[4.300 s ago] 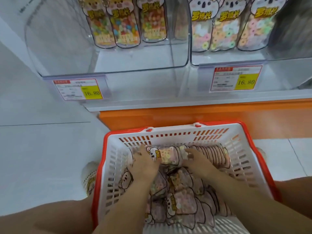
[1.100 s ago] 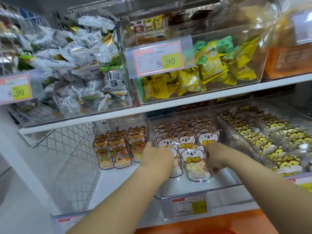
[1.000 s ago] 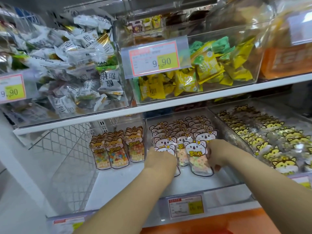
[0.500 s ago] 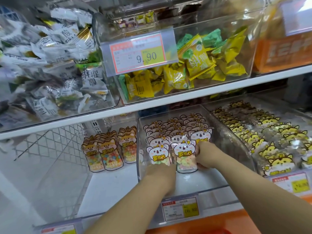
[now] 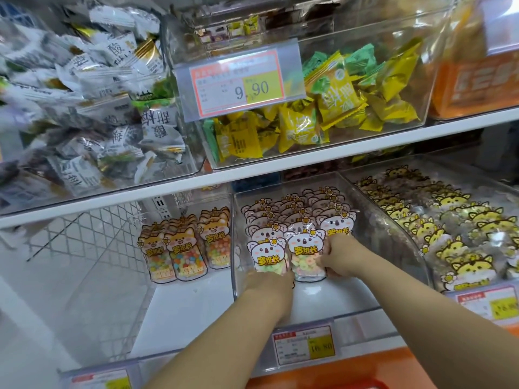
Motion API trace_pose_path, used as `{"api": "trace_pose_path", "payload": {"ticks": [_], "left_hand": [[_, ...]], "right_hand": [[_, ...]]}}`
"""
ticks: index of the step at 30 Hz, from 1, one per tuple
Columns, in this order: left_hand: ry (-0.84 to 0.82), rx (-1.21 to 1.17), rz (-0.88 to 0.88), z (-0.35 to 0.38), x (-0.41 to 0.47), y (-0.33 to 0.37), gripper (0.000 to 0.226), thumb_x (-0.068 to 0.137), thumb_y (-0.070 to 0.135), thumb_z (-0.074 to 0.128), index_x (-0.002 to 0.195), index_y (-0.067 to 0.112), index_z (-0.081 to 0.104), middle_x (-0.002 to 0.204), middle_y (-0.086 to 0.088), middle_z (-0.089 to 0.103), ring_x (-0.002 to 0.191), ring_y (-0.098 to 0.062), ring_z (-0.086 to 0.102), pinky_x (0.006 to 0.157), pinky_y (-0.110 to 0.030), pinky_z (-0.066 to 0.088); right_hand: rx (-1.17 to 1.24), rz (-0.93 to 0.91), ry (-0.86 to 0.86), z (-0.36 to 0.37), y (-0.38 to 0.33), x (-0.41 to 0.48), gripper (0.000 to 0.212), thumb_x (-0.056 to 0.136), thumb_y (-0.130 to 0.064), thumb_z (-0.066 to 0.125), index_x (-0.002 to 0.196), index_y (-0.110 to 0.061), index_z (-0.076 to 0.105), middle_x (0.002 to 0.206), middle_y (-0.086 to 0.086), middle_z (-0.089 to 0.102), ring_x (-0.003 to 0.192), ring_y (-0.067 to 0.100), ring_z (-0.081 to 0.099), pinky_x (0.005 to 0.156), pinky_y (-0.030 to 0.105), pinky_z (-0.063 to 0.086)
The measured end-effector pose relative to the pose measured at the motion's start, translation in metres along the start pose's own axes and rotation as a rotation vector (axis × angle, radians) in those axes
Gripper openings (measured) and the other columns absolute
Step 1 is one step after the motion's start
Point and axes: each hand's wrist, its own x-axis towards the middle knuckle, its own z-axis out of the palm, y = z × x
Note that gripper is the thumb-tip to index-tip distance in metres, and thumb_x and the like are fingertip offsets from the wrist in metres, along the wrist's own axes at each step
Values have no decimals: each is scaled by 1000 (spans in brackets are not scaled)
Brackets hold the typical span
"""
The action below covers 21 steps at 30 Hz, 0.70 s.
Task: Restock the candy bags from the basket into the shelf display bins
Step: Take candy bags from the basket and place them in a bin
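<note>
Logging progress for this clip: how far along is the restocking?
Done: rows of koala bags stand in the middle bin. In hand: left hand touches, right hand grips, the two front bags. Left: cannot tell; remaining stock is out of view.

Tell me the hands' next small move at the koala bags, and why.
Probably ease both bags back against the rows behind, then let go. The left hand covers the foot of the left bag; the right hand curls on the edge of the middle bag. Both bags stand upright in front of those rows, with bare bin floor before them.
</note>
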Motion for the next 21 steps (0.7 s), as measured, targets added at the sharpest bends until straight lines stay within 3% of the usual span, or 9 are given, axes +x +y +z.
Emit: {"api": "trace_pose_path", "payload": {"ticks": [3,7,10,13,16,18,21], "left_hand": [[23,5,-8,1,2,1,65,97,17,52,155,21,21,132,-15,57,121,-36,54,86,-41,36],[44,-38,-25,2,6,1,61,97,19,54,151,22,26,130,-14,57,119,-36,55,83,-41,37],[92,-117,-23,0,4,2,52,98,26,53,147,20,35,133,-12,55,121,-34,55,87,-40,41],[116,-217,-24,0,4,2,51,99,36,54,145,19,39,136,-10,55,122,-35,55,93,-41,44],[100,-277,-45,0,8,2,54,99,39,54,147,19,39,137,-9,55,123,-34,55,95,-42,44],[95,-292,-62,0,11,2,50,98,39,55,143,18,42,136,-8,56,122,-32,55,95,-42,44],[73,-292,-69,-1,11,4,49,99,38,54,141,18,42,134,-8,56,121,-32,55,95,-43,43]], "right_hand": [[-63,6,44,8,0,6,15,96,-20,54,83,-13,56,101,12,66,98,29,63,75,28,47],[-235,31,161,11,-6,1,25,97,-17,50,117,-9,63,118,11,65,110,31,63,84,36,52],[-203,16,253,4,-7,1,18,94,-26,58,106,-14,63,108,9,66,102,30,65,73,32,46],[-137,-70,183,6,-7,6,13,87,-18,57,75,-17,53,83,6,61,85,28,61,64,28,44],[-136,-134,113,9,-7,6,8,86,-9,54,89,-14,59,97,9,67,96,28,62,77,33,54],[-126,-155,99,8,-4,6,17,85,-6,53,98,-11,63,102,10,68,100,28,62,82,35,55],[-112,-163,70,5,-1,4,16,84,-5,55,95,-14,62,103,6,67,99,25,61,83,34,54]]}}
